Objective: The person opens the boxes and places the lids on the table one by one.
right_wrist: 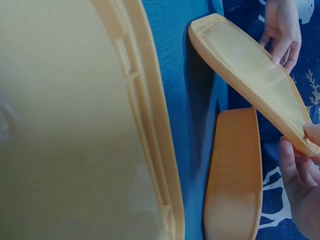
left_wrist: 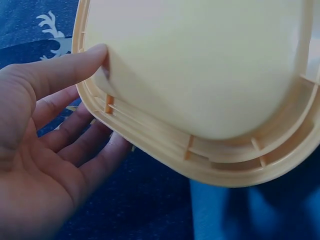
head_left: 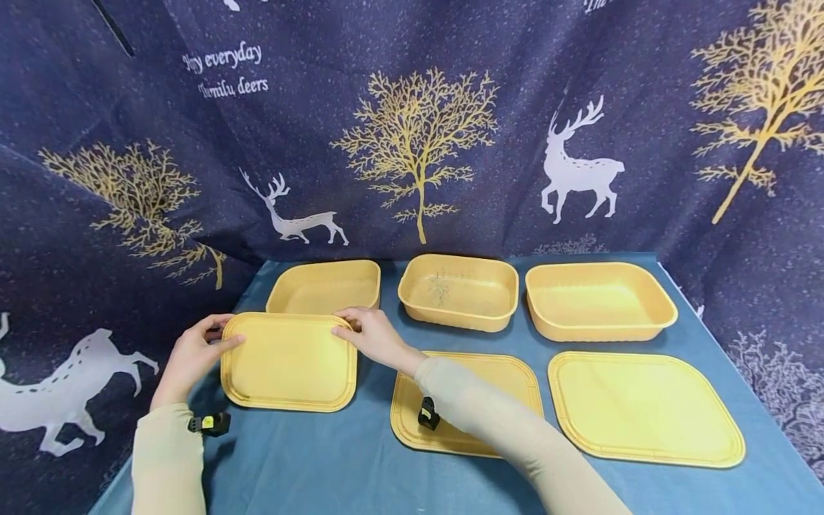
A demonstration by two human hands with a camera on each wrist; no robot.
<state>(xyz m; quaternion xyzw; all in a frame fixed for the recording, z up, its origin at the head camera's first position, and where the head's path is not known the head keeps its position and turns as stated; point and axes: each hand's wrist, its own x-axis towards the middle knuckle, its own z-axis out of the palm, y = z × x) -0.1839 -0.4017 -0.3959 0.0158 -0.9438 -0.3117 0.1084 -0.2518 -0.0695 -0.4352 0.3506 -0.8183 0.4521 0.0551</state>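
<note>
A yellow plastic lid [head_left: 290, 365] is held tilted in front of the left yellow container [head_left: 328, 279], covering part of that container's front. My left hand [head_left: 193, 350] pinches the lid's left upper corner. In the left wrist view the thumb lies on the ribbed, grooved face of the lid [left_wrist: 200, 65], with the other fingers behind the rim. The right hand [head_left: 376, 336] pinches the upper right corner, thumb on the near face. Both hands and the lid [right_wrist: 250, 70] also show in the right wrist view. Whether the lid's lower edge touches the table cannot be told.
Two more yellow containers, middle [head_left: 458, 290] and right [head_left: 601, 300], stand open along the table's back. Before them lie two lids, one in the middle [head_left: 463, 422] partly under my right forearm, one at right [head_left: 646, 408]. A blue cloth [head_left: 309, 458] covers the table; a printed curtain [head_left: 412, 43] hangs behind.
</note>
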